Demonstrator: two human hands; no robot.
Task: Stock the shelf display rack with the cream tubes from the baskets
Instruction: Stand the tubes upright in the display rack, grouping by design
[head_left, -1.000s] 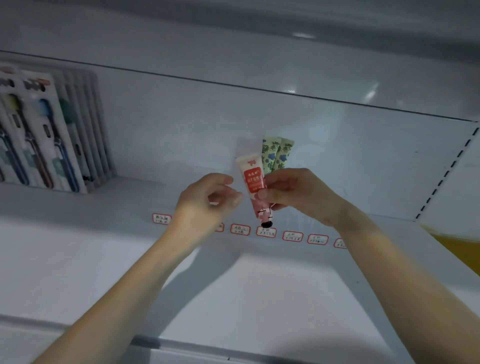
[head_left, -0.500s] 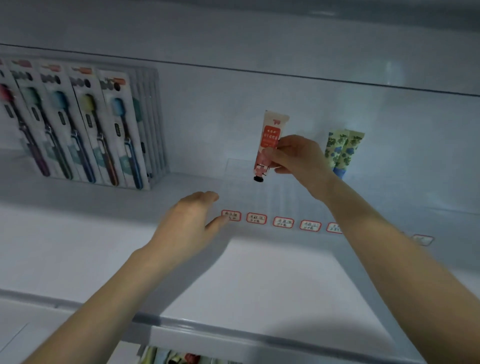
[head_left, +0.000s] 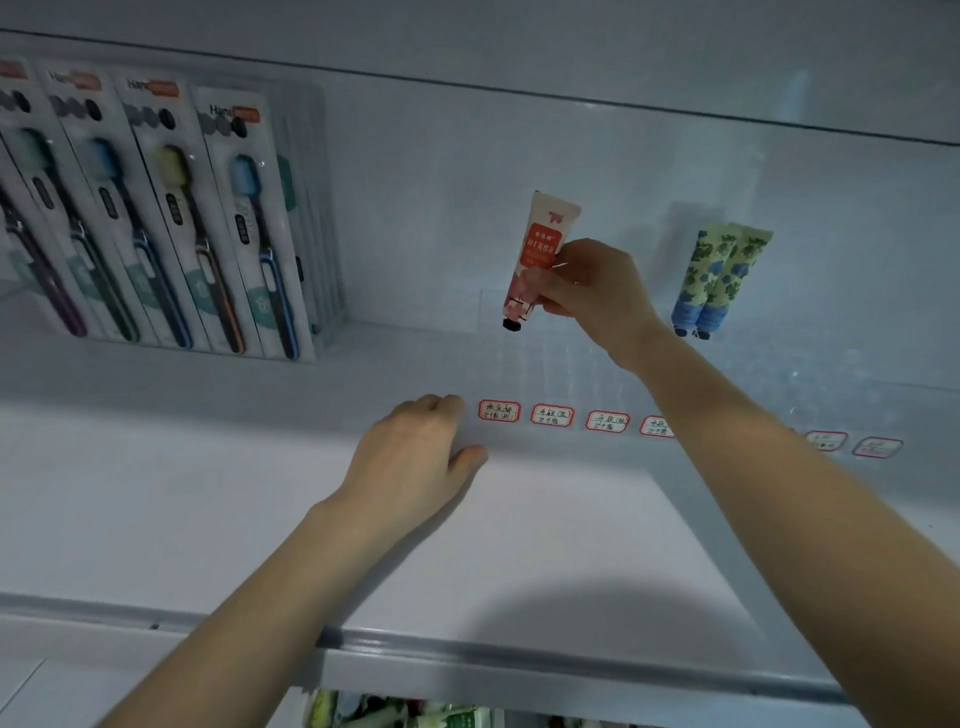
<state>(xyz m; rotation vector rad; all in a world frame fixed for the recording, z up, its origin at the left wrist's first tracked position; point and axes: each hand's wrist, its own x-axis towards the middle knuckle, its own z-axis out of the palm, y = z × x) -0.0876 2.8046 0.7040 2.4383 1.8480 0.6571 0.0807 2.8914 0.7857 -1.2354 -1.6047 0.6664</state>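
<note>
Left hand rests at the clear display rack's front corner; whether it grips is unclear. Right hand pinches a red cream tube, cap down, above the rack. The tube is likely light and squashy, best held low near the firmer cap.

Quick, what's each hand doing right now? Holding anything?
Left hand: open, holding nothing, resting on the white shelf beside the red-bordered labels.
Right hand: closed round the pink-and-white cream tube with a black cap, cap down.
</note>
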